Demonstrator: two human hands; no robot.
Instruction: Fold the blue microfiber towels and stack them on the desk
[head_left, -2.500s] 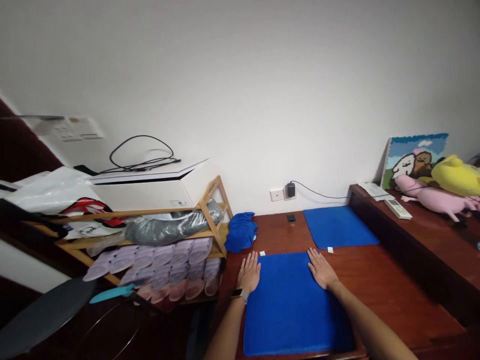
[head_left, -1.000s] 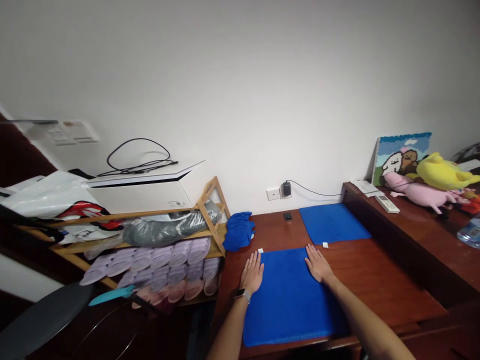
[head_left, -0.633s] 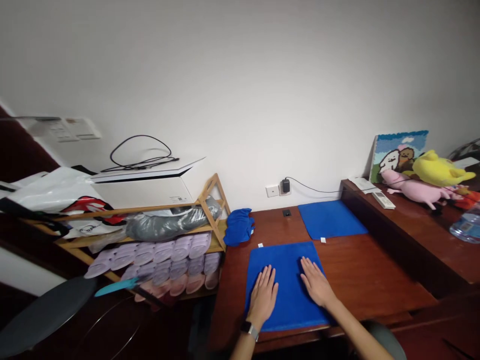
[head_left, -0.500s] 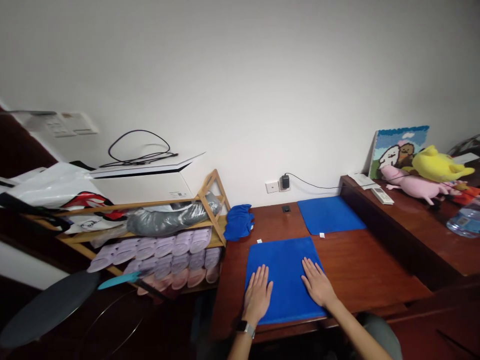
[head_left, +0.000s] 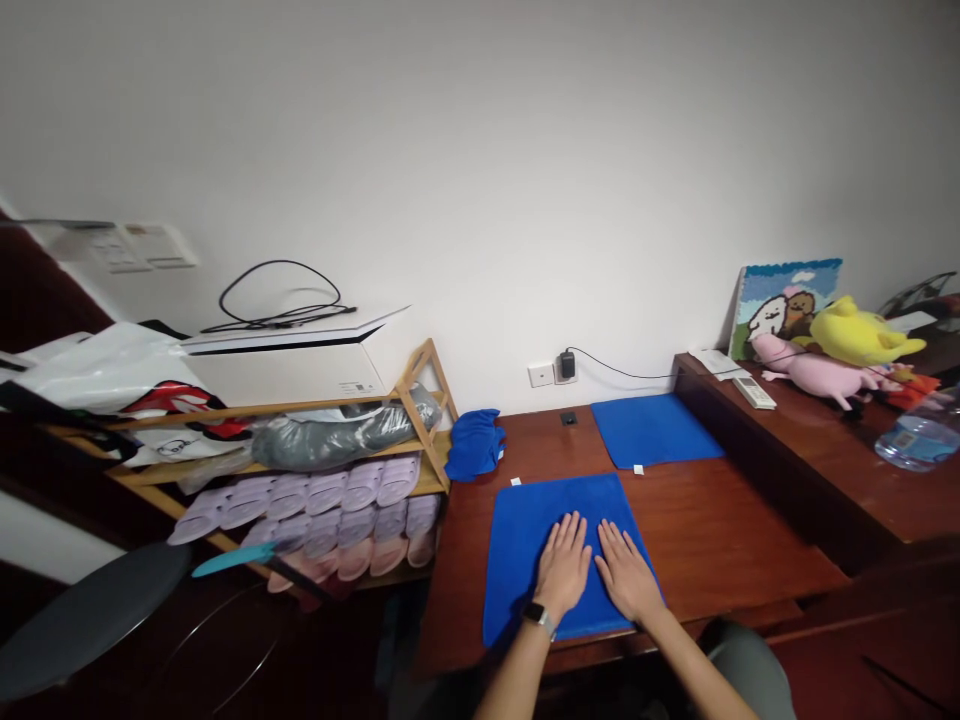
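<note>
Near cloth [head_left: 519,540]: plain blue, squarish, spread flat at the counter's [head_left: 720,540] front edge; small white tag at its far-left corner.
Left hand [head_left: 564,566]: open, palm down on this cloth, fingers together.
Right hand [head_left: 628,574]: likewise open, palm down, just beside the left.
Far cloth [head_left: 654,430]: blue, flat, near the wall.
Crumpled cloth [head_left: 475,444]: blue, bunched at the counter's left edge.

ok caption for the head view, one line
Two hands flat on a blue cloth, desk beneath
</note>
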